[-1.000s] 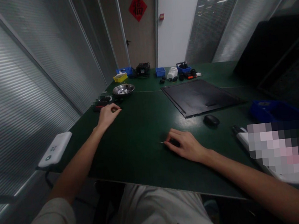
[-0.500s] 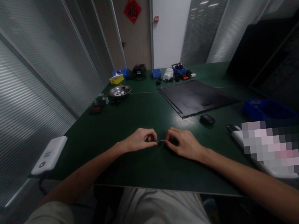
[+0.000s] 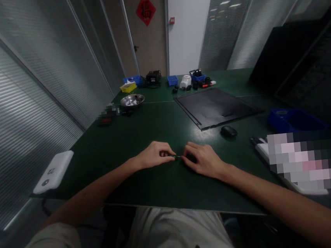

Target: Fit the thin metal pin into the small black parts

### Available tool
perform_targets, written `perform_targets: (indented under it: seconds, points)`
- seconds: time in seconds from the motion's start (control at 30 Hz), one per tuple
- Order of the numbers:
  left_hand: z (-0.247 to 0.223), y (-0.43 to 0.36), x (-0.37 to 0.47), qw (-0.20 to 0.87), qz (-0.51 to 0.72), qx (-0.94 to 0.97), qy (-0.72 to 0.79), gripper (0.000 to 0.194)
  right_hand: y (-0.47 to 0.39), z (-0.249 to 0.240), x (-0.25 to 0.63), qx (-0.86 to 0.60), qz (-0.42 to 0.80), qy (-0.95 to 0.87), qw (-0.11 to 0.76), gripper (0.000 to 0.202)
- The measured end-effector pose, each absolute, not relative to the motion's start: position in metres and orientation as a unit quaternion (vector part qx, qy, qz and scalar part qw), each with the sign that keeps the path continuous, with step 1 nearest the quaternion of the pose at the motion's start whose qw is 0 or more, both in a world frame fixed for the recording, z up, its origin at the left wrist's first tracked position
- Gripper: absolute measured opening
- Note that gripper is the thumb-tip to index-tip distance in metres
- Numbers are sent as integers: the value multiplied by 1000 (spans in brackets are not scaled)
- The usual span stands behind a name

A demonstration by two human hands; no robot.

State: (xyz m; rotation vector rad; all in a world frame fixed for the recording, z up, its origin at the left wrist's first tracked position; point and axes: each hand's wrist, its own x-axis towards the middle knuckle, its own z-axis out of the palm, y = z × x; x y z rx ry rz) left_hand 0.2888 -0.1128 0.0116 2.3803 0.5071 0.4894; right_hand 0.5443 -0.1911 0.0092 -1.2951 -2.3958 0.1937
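Green and faintly glossy, the worktop (image 3: pixel 114 144) lies under both hands, and we see nearest to them a rounded black mouse (image 3: pixel 228 131), just beyond the right hand (image 3: pixel 204 159). Past it lies a flat black sheet (image 3: pixel 216 107) with a raised edge; farther right sits a blue tray (image 3: pixel 275 122), near a pale slab (image 3: pixel 264 152) largely covered by pixelation. To the left, a white, round-cornered block (image 3: pixel 53 172) rests at the edge. A shiny metal bowl (image 3: pixel 132 107) holds pale scraps, and behind it stand a yellow tray (image 3: pixel 128 88) and a boxy black device (image 3: pixel 153 77).

Between the hands, near the front edge, is a small dark piece (image 3: pixel 176 158); the left hand (image 3: pixel 155 155) has its thumb and forefinger pinched on it. The right hand's fingers are closed on a thin, pale-tipped item (image 3: pixel 179 156) that points at the piece. We cannot tell whether the two touch; the right fingers hide most of the item, and the piece's shape is too small to read.
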Motion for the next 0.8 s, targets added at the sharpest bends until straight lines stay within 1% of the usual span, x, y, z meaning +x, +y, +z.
perform_targets:
  seconds: [0.3,0.47,0.8]
  points:
    - [14,-112,289,344,183,898,203,26,-190,5,547,-440,79,-866,224,13]
    - [13,-113,290,339,186,898,209,29,-190,6,543,-432,62,-874,212,13]
    - [5,-113,292,343,207,886,233,28,-189,2,537,-407,55,-888,206,17]
